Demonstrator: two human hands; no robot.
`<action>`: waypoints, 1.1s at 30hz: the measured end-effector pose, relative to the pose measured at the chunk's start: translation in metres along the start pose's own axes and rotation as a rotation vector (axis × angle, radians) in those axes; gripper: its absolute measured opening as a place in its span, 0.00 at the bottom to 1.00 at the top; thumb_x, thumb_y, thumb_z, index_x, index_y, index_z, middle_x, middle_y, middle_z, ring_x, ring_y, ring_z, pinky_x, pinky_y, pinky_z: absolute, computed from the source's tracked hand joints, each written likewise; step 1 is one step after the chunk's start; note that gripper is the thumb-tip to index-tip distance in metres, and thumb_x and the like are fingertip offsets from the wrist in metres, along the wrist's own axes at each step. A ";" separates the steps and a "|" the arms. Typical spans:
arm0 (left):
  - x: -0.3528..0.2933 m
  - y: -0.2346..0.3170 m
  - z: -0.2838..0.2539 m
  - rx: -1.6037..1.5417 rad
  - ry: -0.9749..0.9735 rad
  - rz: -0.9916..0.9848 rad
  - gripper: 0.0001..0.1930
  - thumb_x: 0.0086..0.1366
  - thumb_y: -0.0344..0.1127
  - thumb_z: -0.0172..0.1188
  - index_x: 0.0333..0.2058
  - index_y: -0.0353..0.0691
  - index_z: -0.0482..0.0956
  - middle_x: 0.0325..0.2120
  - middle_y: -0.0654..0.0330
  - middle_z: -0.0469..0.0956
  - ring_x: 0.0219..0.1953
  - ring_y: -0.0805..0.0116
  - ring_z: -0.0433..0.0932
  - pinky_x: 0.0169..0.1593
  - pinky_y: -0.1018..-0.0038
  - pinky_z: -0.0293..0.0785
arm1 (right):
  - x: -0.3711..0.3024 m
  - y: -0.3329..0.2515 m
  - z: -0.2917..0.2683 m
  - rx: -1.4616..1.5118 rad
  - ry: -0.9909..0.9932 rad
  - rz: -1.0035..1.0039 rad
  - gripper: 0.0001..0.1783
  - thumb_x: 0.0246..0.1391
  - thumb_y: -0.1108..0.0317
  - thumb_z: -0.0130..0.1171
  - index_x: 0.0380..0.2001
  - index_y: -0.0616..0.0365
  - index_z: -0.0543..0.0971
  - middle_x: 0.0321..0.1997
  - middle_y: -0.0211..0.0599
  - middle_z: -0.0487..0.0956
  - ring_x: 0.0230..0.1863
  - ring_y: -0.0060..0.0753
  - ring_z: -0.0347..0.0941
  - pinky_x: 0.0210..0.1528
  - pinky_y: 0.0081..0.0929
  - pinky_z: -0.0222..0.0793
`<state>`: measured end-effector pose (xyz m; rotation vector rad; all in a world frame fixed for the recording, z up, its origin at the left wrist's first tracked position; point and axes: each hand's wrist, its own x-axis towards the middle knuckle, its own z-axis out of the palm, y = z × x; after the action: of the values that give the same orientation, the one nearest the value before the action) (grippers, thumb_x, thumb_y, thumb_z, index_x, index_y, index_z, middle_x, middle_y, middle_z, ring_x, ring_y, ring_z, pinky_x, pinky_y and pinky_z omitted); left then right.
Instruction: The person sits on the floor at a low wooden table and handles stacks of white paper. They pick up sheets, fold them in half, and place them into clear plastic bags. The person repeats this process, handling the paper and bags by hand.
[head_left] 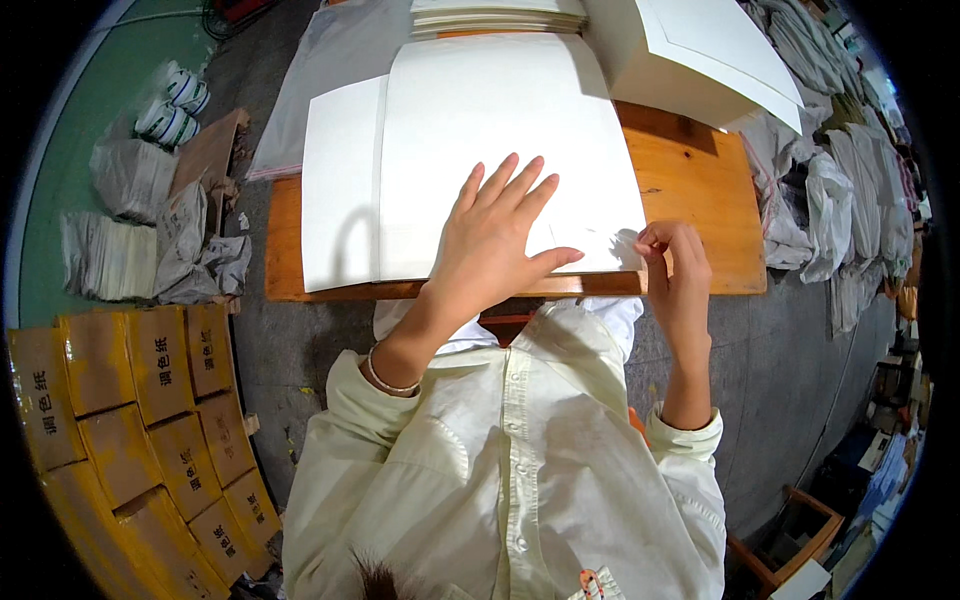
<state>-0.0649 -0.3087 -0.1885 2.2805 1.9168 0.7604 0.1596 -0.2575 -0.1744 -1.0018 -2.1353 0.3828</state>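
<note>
A large white paper sheet lies on the wooden table in front of me, reaching to its near edge. My left hand rests flat on this sheet with its fingers spread. At the sheet's near right corner, my right hand is closed in a pinch. A small shiny, wrinkled bit shows beside those fingertips, too small to tell what it is. Along the left side of the sheet runs a narrower white panel, with a fold or seam between them.
A stack of white sheets stands at the far side, and another tall white stack at the far right. Taped cardboard boxes are piled on the left. Plastic-wrapped bundles lie beyond them; grey and clear bags line the right.
</note>
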 end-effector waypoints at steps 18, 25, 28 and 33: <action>-0.023 -0.023 -0.039 -0.203 0.086 0.218 0.06 0.52 0.34 0.68 0.29 0.41 0.84 0.30 0.65 0.83 0.36 0.68 0.77 0.43 0.72 0.72 | -0.029 0.006 -0.016 0.141 0.100 -0.261 0.07 0.55 0.70 0.59 0.29 0.55 0.71 0.32 0.33 0.82 0.38 0.35 0.78 0.47 0.34 0.67; -0.027 -0.031 -0.061 -0.170 0.017 0.193 0.04 0.54 0.30 0.65 0.27 0.37 0.81 0.27 0.58 0.80 0.32 0.62 0.76 0.38 0.69 0.73 | -0.051 0.026 -0.005 0.390 -0.162 -0.099 0.12 0.64 0.59 0.48 0.31 0.54 0.64 0.38 0.46 0.83 0.48 0.40 0.79 0.63 0.50 0.57; -0.023 -0.037 -0.056 -0.239 0.019 0.255 0.04 0.54 0.29 0.64 0.27 0.35 0.80 0.28 0.56 0.80 0.32 0.60 0.76 0.37 0.68 0.72 | -0.049 0.018 -0.006 0.476 -0.159 -0.088 0.10 0.62 0.63 0.51 0.30 0.56 0.67 0.42 0.48 0.82 0.53 0.43 0.76 0.65 0.49 0.57; -0.024 -0.035 -0.071 -0.348 -0.234 0.221 0.04 0.54 0.26 0.62 0.30 0.35 0.80 0.31 0.55 0.80 0.35 0.59 0.77 0.42 0.66 0.73 | -0.055 0.025 -0.012 0.482 -0.208 -0.077 0.11 0.64 0.61 0.49 0.30 0.54 0.66 0.44 0.48 0.82 0.58 0.45 0.72 0.67 0.50 0.53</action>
<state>-0.1279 -0.3417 -0.1467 2.2620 1.3329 0.7394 0.2050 -0.2830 -0.2071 -0.6212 -2.1048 0.9444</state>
